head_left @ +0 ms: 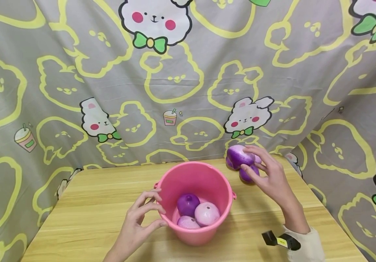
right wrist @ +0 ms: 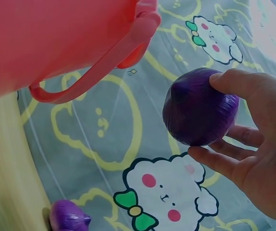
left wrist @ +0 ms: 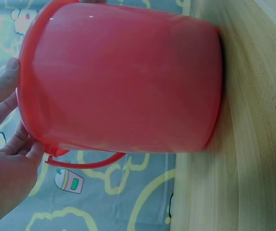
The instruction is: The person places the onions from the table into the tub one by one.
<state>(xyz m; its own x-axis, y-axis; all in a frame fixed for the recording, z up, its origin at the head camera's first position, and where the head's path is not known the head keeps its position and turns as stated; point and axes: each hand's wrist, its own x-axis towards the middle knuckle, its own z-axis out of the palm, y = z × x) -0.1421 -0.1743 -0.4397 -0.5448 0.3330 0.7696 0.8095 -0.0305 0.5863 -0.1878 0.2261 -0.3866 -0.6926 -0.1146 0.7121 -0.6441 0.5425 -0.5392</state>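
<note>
A pink bucket (head_left: pixel 196 238) stands on the table with its mouth up. Inside it lie a dark purple onion (head_left: pixel 188 204) and two paler onions, one of them a whitish onion (head_left: pixel 207 214). The left hand (head_left: pixel 142 214) holds the bucket's near-left rim, thumb and fingers bent against it. To the right of the bucket, the right hand (head_left: pixel 266 174) grips a purple-and-white onion (right wrist: pixel 198 108) between thumb and fingers, raised off the table. Below and behind it are more onions, including a purple onion (head_left: pixel 249 175) on the table; the held onion partly covers them.
The light wooden table (head_left: pixel 109 189) ends at a grey curtain (head_left: pixel 175 94) with cartoon prints, which hangs behind and at both sides. The bucket's handle (right wrist: pixel 94 72) hangs down along its outside. A black strap (head_left: pixel 281 241) is at the right sleeve.
</note>
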